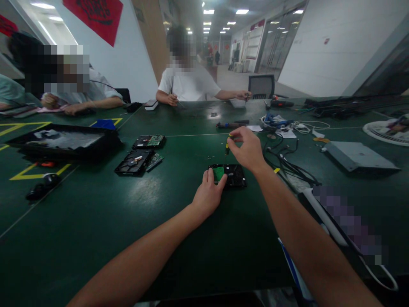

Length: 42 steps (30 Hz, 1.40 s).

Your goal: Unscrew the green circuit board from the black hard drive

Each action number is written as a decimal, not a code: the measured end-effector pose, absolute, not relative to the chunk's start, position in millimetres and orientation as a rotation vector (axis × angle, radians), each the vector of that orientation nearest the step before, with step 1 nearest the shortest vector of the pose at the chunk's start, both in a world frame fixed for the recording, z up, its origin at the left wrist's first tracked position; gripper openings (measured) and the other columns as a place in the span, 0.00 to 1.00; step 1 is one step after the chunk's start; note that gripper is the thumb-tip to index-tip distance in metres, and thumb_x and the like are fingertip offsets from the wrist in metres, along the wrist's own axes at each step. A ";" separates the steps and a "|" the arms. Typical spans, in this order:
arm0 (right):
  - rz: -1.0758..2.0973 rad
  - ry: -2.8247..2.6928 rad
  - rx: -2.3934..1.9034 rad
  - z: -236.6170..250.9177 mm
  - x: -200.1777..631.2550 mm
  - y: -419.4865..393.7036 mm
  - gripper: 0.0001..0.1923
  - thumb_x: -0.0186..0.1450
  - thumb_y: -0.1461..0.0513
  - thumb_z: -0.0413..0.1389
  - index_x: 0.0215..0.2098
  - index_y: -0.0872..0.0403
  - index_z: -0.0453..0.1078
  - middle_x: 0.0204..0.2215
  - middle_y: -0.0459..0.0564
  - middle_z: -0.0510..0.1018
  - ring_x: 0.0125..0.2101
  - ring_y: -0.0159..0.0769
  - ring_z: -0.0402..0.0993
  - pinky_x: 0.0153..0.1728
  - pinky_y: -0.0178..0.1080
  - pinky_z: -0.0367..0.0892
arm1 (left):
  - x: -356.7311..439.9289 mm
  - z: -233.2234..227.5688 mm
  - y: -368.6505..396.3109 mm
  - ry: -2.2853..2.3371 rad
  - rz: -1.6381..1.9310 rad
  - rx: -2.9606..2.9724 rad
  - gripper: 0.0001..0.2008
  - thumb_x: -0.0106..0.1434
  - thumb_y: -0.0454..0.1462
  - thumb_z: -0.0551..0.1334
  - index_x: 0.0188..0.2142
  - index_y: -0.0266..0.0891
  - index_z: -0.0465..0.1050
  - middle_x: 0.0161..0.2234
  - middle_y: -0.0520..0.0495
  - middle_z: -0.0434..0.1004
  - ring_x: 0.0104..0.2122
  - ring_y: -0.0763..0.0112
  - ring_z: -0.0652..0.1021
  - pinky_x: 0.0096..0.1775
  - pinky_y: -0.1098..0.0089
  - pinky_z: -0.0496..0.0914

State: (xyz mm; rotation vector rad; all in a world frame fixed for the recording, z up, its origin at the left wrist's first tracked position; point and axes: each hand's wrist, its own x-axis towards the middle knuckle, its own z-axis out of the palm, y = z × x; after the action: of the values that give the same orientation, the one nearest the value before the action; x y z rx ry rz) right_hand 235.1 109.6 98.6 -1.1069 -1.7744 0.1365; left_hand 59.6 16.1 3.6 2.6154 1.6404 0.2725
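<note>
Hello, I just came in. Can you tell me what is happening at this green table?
A person works on a hard drive lying circuit side up on the green table. The left hand steadies its near left corner, fingers on the green board. The right hand holds a small screwdriver upright just beyond the drive. More opened drives lie to the left, cables to the right. Two other people sit at the far side, busy with their own things.
</note>
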 end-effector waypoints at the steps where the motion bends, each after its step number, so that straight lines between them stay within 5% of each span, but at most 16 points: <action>1: 0.146 -1.763 -1.120 98.7 235.1 109.6 0.07 0.64 0.59 0.60 0.40 0.49 0.70 0.40 0.51 0.78 0.38 0.43 0.77 0.42 0.49 0.75 | 59.6 4.1 15.8 1.641 0.268 2.615 0.32 0.70 0.30 0.55 0.71 0.50 0.53 0.71 0.32 0.48 0.70 0.39 0.53 0.59 0.47 0.67; 42: 0.078 -1.787 -1.051 99.9 234.5 109.2 0.04 0.66 0.61 0.59 0.39 0.50 0.71 0.38 0.50 0.78 0.38 0.41 0.76 0.43 0.47 0.74 | 60.4 5.2 15.2 1.646 0.242 2.590 0.30 0.72 0.31 0.53 0.71 0.50 0.54 0.71 0.29 0.46 0.70 0.33 0.52 0.56 0.47 0.70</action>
State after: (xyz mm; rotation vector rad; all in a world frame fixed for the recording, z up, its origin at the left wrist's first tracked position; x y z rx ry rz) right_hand 234.5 109.2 99.9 -1.0508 -1.7874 0.0783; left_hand 60.4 15.2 5.2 2.5897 1.6463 0.2421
